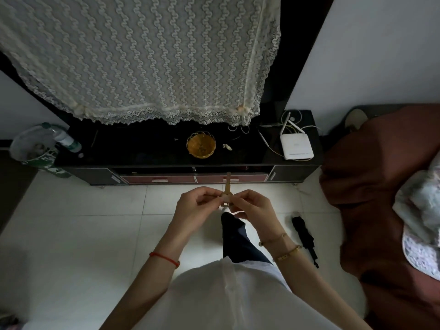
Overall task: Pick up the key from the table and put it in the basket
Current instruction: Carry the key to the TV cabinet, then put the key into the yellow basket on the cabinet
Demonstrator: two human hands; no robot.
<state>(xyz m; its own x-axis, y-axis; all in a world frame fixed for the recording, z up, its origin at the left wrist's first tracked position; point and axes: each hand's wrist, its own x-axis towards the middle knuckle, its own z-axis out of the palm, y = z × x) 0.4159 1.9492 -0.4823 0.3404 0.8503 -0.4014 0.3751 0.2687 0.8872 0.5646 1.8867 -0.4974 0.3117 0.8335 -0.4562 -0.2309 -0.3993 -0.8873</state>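
Key (228, 186) is in your two hands, in the air above the white tiled floor (78, 234), and not on the table. Your left hand (196, 206) pinches one side of its wide bottom part with the fingertips, and your right hand (252, 206) pinches the other side, so both grips are narrow and closed on the key. Its long thin part points up and away from you, toward the dark low table (147, 151). On this table the small round basket (201, 144) stands near the middle, well apart from your hands, and I cannot tell what lies inside it. Just to the right of the basket there is a small pale thing (227, 147), too small to name. Farther right on the table lies a white router (296, 146) with cables. A lace cloth (142, 58) hangs above the table. Your left wrist has a red string (164, 257), your right wrist has gold bracelets (281, 246). A folded black umbrella (304, 236) lies on the floor at your right side.
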